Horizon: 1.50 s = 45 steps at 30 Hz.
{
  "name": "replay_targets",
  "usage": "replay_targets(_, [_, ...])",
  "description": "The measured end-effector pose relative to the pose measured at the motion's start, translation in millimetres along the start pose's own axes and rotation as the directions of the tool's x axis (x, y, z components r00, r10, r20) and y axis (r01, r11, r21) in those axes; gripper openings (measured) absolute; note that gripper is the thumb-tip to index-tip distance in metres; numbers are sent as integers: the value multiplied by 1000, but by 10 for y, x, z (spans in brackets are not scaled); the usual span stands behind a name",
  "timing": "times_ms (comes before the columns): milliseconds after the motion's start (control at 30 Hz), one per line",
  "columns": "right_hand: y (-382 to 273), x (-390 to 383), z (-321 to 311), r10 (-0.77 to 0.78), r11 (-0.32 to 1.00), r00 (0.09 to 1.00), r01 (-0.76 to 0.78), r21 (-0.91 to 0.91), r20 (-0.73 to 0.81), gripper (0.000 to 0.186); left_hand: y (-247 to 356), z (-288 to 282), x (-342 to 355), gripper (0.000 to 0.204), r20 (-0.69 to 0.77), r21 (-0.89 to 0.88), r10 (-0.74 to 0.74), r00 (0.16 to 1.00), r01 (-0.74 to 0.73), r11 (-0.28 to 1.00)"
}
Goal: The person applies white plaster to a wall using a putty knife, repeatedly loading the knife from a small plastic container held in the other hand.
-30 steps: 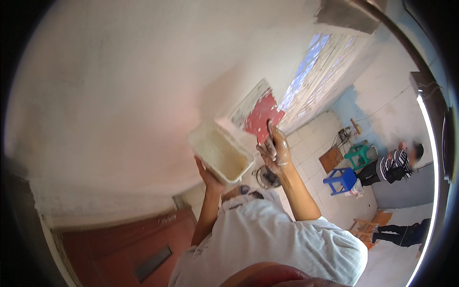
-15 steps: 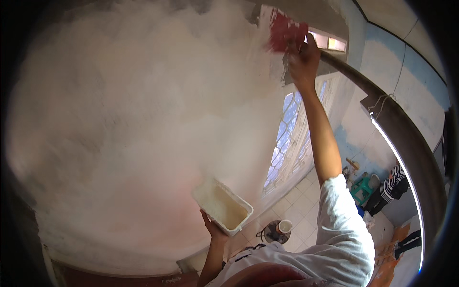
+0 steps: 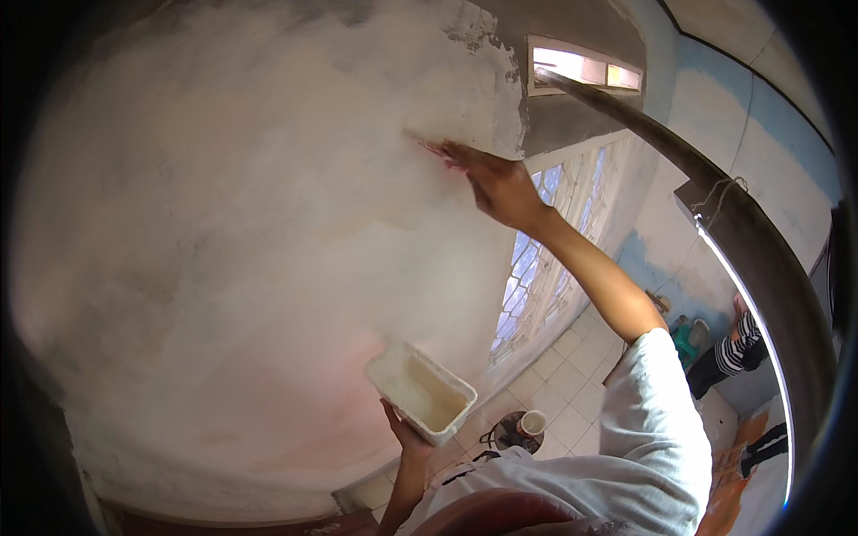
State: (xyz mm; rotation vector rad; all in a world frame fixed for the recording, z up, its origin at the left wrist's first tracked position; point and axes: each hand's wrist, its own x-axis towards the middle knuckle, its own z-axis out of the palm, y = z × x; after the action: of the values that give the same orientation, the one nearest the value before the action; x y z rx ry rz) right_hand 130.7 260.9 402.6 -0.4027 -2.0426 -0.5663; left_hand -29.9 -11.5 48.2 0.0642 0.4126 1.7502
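Note:
High against the whitish plastered wall, my right hand grips a red putty knife, seen nearly edge-on and blurred, beside a rough grey band where the plaster ends. Low in the middle, my left hand holds a pale rectangular plastic tub with whitish material inside.
A barred window and small upper opening are right of the plaster. A dark beam with a lit tube crosses the right. Below are a round stool bearing a container, a person in stripes and another person's legs.
My right hand rose with the knife to the upper wall half a second ago, then moved left and down across the plaster. The tub in my left hand has sunk lower in view.

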Motion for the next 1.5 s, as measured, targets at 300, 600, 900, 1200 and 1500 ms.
replay_targets(300, [901,1227,-187,116,951,879,-232,-203,-463,40,93,-89,96,80,-6,37,-58,998,58,998])
replay_targets(600, [-342,198,255,-128,992,991,127,22,46,42,15,-314,167,80,-1,-21,-33,999,33,999])
replay_targets(900, [1236,1513,-158,64,992,836,-114,-57,-545,42,93,-20,95,79,22,6,-73,997,73,997])
replay_targets(1200, [-85,-66,706,-243,961,962,222,-163,-125,69,73,-113,69,78,2,-54,-9,1000,9,999])
replay_targets(1500, [-210,-318,-13,670,606,736,-465,645,-98,42,85,-49,99,78,11,24,-36,999,36,999])
